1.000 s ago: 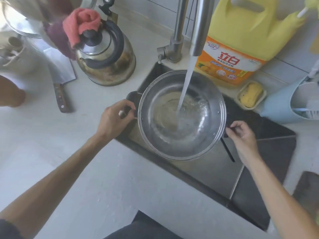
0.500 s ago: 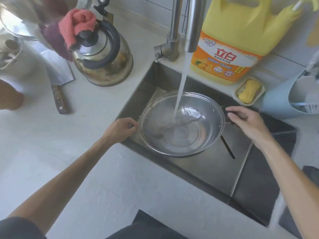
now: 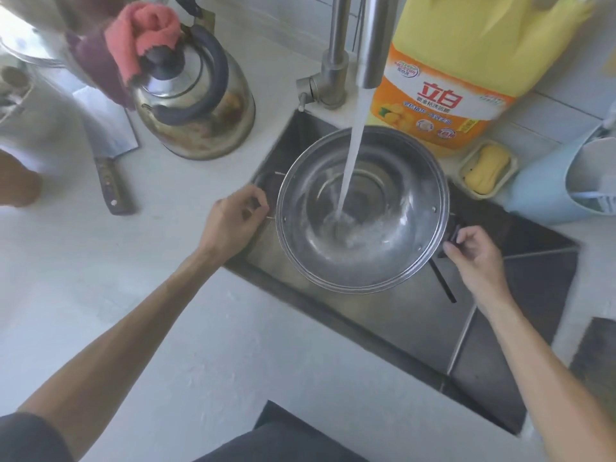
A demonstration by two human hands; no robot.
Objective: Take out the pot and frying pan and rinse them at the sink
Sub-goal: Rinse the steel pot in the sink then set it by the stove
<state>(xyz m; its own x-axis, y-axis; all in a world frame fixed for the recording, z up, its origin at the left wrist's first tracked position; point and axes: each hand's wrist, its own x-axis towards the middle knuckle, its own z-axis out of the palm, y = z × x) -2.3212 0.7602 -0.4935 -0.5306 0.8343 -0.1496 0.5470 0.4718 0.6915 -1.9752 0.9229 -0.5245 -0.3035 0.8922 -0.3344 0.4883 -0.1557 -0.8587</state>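
Both forearms are bare from elbow to wrist — no watch, ring or band shows on the left hand [image 3: 233, 225] or the right hand [image 3: 475, 253]. Behind the left hand, up the arm, sits a dark grey short sleeve [image 3: 30, 438] — dark clothing [image 3: 283, 438] shows between the arms.

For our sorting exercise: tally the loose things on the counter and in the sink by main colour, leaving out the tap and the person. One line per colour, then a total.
Silver: 3, pot, kettle, cleaver
Yellow: 2, jug, soap
Pink: 1, cloth
Blue: 1, tub
Total: 7
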